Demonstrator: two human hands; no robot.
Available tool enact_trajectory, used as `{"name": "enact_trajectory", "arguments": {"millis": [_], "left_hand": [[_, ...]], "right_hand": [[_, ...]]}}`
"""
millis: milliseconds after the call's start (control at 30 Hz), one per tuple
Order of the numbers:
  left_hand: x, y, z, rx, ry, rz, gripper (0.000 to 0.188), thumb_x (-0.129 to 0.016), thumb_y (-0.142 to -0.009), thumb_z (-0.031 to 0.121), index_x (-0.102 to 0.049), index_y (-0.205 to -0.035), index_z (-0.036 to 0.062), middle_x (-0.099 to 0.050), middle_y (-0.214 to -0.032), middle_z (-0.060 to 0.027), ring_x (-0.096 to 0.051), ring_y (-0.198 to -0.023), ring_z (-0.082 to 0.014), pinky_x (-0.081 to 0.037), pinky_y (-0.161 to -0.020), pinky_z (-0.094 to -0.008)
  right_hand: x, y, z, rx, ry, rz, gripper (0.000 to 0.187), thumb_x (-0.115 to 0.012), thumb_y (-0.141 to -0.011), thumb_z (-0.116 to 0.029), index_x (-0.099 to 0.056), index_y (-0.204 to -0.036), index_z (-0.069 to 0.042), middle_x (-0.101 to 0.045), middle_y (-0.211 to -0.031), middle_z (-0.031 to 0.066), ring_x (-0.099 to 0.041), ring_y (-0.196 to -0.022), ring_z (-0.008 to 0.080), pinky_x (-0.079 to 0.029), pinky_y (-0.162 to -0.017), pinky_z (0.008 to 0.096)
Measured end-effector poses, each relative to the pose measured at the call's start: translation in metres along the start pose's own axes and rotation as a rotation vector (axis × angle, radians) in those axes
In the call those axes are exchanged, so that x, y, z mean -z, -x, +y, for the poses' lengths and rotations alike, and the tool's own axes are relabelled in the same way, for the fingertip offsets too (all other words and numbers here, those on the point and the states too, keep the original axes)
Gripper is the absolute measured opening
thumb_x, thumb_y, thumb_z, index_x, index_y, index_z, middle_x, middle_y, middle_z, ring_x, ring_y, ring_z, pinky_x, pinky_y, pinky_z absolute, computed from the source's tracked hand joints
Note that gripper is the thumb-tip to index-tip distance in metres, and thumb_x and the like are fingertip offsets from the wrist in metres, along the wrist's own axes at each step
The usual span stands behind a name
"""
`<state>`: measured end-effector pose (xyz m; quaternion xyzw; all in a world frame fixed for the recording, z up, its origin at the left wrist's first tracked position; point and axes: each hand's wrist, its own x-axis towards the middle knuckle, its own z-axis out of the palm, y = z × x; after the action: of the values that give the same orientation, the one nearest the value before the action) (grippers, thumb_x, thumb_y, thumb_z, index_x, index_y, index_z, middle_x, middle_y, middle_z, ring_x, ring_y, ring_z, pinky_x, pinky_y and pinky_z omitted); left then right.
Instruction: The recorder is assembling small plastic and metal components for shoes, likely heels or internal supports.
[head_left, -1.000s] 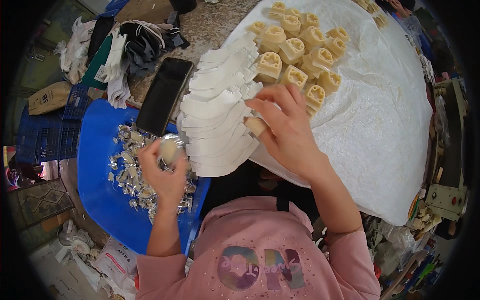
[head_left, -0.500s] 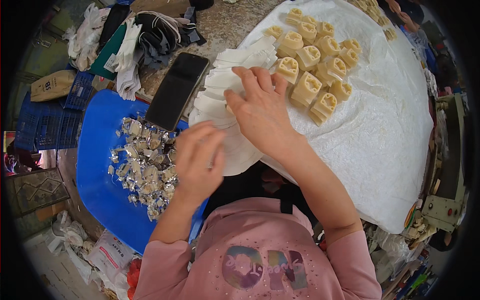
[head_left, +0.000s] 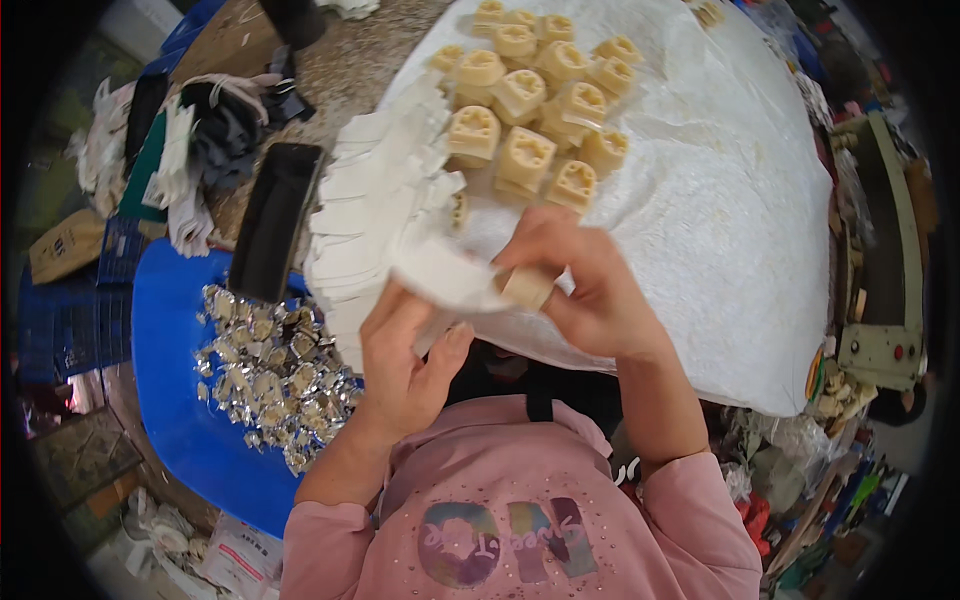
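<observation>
Between my hands is a thin white sheet-like piece, slightly blurred. The fingers of my left hand are at its left end, partly hidden by it, with the thumb held apart. My right hand pinches a small cream-coloured block against the sheet's right end. To the left, a fanned row of similar white sheets overlaps on the table. Beyond my right hand, several cream blocks with hollowed tops stand grouped on a white woven sack.
A blue tub at the left holds many small silvery foil pieces. A black phone rests by its far edge. Gloves and dark cloths lie farther back. A green-grey metal machine frame stands at the right.
My hands have come off the fanned white sheets and nearer to me. A white sheet and a cream block are now held between them. The whole view has shifted.
</observation>
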<state>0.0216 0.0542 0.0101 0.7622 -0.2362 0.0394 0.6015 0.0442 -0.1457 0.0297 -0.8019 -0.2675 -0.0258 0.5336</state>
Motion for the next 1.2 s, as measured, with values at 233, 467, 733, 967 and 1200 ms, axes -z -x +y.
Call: {"name": "enact_trajectory", "arguments": {"millis": [233,467,733,967,1200], "left_hand": [[-0.036,-0.011,0.002,0.293,0.429,-0.034,0.034,-0.039,-0.098,0.017,-0.055,-0.114,-0.0075,-0.059,-0.108,-0.0153,-0.054,-0.101,-0.0194,-0.04,-0.088,-0.0313],[-0.08,-0.031,-0.013,0.097,0.259,-0.053,0.033,-0.038,-0.098,0.018,-0.052,-0.117,-0.0041,-0.059,-0.107,-0.0131,-0.055,-0.102,-0.0225,-0.04,-0.092,-0.033],[-0.085,-0.03,-0.021,-0.032,0.022,-0.13,0.032,-0.04,-0.098,0.02,-0.055,-0.115,-0.0032,-0.058,-0.114,-0.0203,-0.052,-0.115,-0.0323,-0.038,-0.098,-0.0386],[-0.067,-0.029,-0.003,0.309,0.23,-0.019,0.031,-0.045,-0.097,0.018,-0.06,-0.11,-0.0055,-0.064,-0.095,-0.009,-0.056,-0.087,-0.0142,-0.044,-0.082,-0.029],[-0.061,-0.013,0.014,0.42,0.897,0.106,0.031,-0.046,-0.097,0.013,-0.054,-0.116,-0.0107,-0.061,-0.109,-0.012,-0.057,-0.098,-0.0149,-0.045,-0.087,-0.0287]], "right_hand": [[0.04,0.024,0.019,-0.079,0.381,0.345,0.031,-0.063,-0.07,0.004,-0.062,-0.1,-0.006,-0.061,-0.094,0.0078,-0.053,-0.092,0.0287,-0.045,-0.075,0.0367],[0.032,0.022,0.047,-0.017,0.69,0.309,0.036,-0.06,-0.066,0.007,-0.061,-0.101,-0.004,-0.058,-0.115,0.0098,-0.055,-0.103,0.0312,-0.049,-0.084,0.0367],[0.031,0.031,0.06,-0.288,-0.278,0.794,0.026,-0.047,-0.092,0.001,-0.052,-0.118,-0.002,-0.058,-0.111,0.012,-0.059,-0.102,0.0218,-0.052,-0.081,0.0336],[0.031,0.052,0.017,-0.075,-0.286,0.738,0.029,-0.054,-0.089,0.001,-0.052,-0.117,0.002,-0.057,-0.105,0.0105,-0.06,-0.091,0.0185,-0.051,-0.078,0.0307],[-0.006,0.052,-0.01,0.196,0.026,0.569,0.04,-0.064,-0.074,0.007,-0.056,-0.112,-0.005,-0.062,-0.103,0.0143,-0.061,-0.086,0.0295,-0.051,-0.071,0.0339]]}}
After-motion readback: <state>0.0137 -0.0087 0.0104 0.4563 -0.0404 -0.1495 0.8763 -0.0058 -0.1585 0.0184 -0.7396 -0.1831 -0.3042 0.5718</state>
